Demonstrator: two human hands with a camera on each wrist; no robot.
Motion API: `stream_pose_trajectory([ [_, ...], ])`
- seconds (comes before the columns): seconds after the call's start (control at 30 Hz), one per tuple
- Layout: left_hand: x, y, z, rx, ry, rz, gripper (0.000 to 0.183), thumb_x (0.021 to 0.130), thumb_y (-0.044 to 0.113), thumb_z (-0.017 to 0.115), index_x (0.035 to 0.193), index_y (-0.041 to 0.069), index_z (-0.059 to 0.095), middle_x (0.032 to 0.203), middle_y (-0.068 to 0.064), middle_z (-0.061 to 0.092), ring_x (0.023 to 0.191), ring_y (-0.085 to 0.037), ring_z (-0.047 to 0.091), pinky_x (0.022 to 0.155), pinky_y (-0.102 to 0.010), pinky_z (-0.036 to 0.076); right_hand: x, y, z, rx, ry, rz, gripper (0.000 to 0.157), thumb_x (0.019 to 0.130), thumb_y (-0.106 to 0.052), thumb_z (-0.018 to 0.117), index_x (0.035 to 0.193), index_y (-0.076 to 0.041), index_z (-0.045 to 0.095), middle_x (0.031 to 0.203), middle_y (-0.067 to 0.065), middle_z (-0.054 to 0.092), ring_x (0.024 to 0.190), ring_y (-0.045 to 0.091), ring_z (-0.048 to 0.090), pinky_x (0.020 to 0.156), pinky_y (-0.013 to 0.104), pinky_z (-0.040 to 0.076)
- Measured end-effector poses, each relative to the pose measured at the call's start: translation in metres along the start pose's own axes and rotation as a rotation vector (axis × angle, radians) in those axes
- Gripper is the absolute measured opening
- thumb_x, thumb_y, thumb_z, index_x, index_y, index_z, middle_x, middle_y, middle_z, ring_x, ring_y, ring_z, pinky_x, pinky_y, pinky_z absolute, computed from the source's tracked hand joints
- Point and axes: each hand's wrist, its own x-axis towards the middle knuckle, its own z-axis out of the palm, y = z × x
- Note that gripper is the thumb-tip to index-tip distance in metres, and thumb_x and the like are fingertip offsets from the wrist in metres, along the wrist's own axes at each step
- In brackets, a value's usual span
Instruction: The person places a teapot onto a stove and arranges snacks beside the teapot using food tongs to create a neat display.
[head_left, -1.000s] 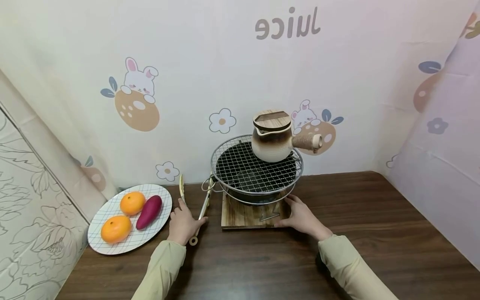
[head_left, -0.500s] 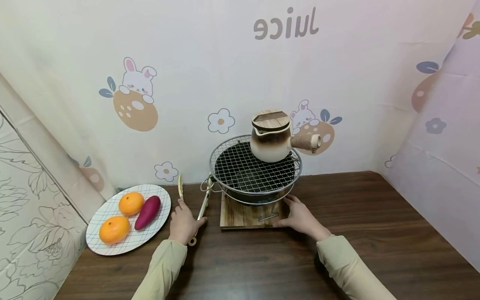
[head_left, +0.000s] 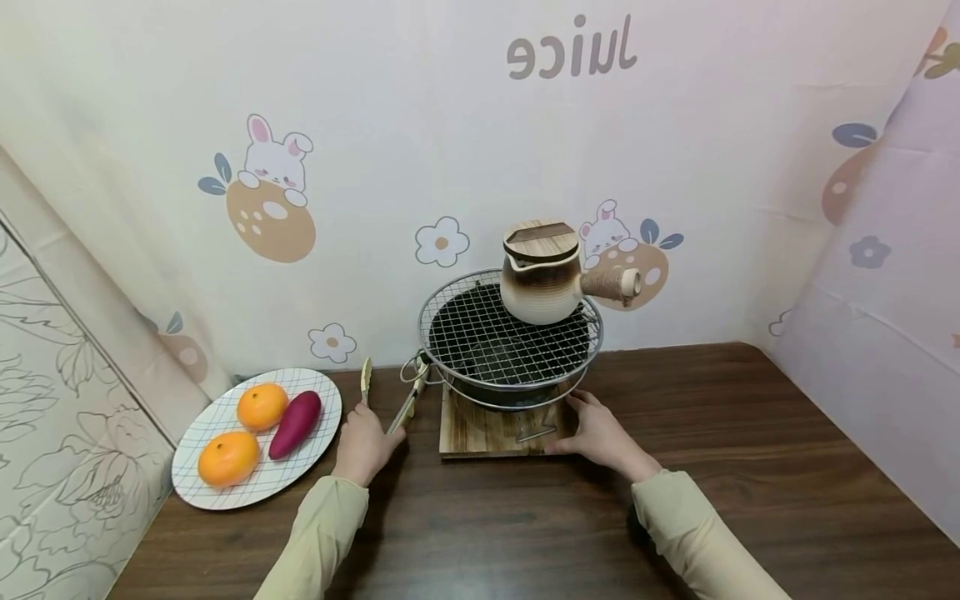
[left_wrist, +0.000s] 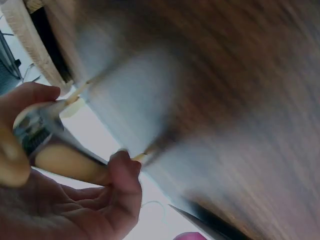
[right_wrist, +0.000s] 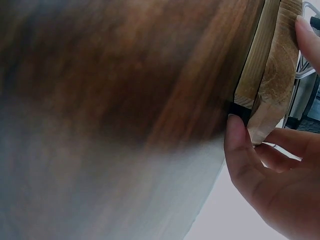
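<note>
In the head view my left hand (head_left: 363, 446) grips a pair of tongs (head_left: 407, 407), their two arms spread apart and pointing away toward the wall. The left wrist view shows the tongs (left_wrist: 70, 162) lying between thumb and fingers, close over the table. My right hand (head_left: 600, 433) holds the right side of a wooden board (head_left: 480, 433), its fingers around the corner in the right wrist view. On that board stands a round black grill (head_left: 510, 396) with a wire mesh (head_left: 480, 333). A clay teapot (head_left: 542, 296) with a wooden lid sits on the mesh, side handle pointing right.
At the left, a checked plate (head_left: 206, 493) bears two oranges (head_left: 231, 458) and a purple sweet potato (head_left: 297, 425). A printed curtain (head_left: 375, 167) hangs right behind the dark wooden table (head_left: 480, 533). The grill's wire handle (head_left: 412, 371) overlaps one tong arm.
My left hand has shifted slightly on the tongs, drawing their arms a little closer together; their ring end is now hidden. The right hand, board, grill and teapot stay in place.
</note>
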Motion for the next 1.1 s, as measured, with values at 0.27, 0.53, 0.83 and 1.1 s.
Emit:
stream_pose_trajectory([
  [0.27, -0.002, -0.002, -0.005, 0.038, -0.101, -0.089, 0.086, 0.083, 0.029, 0.069, 0.134, -0.026, 0.026, 0.121, -0.042, 0.047, 0.089, -0.051, 0.063, 0.075, -0.056, 0.052, -0.001, 0.0, 0.001, 0.006, -0.008, 0.0, 0.106, 0.068, -0.043, 0.085, 0.141, 0.015, 0.035, 0.148, 0.036, 0.031, 0.133, 0.05, 0.039, 0.103, 0.056, 0.042],
  [0.53, -0.002, -0.009, -0.001, 0.05, -0.015, -0.069, 0.08, 0.081, 0.039, 0.074, 0.118, -0.024, 0.041, 0.103, -0.037, 0.053, 0.074, -0.047, 0.064, 0.064, -0.053, 0.053, -0.001, -0.002, 0.004, -0.001, 0.002, -0.008, 0.105, 0.068, -0.041, 0.085, 0.139, 0.017, 0.036, 0.147, 0.037, 0.033, 0.132, 0.051, 0.04, 0.103, 0.056, 0.042],
  [0.83, -0.003, -0.018, -0.001, 0.023, 0.087, -0.045, 0.064, 0.08, 0.042, 0.076, 0.099, -0.014, 0.05, 0.091, -0.03, 0.056, 0.07, -0.045, 0.063, 0.064, -0.053, 0.053, -0.001, -0.003, 0.002, 0.003, -0.009, -0.003, 0.105, 0.068, -0.042, 0.085, 0.14, 0.016, 0.035, 0.148, 0.036, 0.031, 0.13, 0.05, 0.042, 0.101, 0.055, 0.043],
  [1.1, -0.003, -0.027, -0.014, 0.067, 0.166, 0.044, 0.065, 0.078, 0.047, 0.076, 0.096, -0.011, 0.052, 0.085, -0.027, 0.058, 0.067, -0.042, 0.062, 0.061, -0.051, 0.053, -0.002, -0.003, -0.002, 0.004, -0.01, -0.01, 0.104, 0.069, -0.04, 0.085, 0.14, 0.018, 0.034, 0.148, 0.037, 0.03, 0.129, 0.051, 0.043, 0.1, 0.056, 0.044],
])
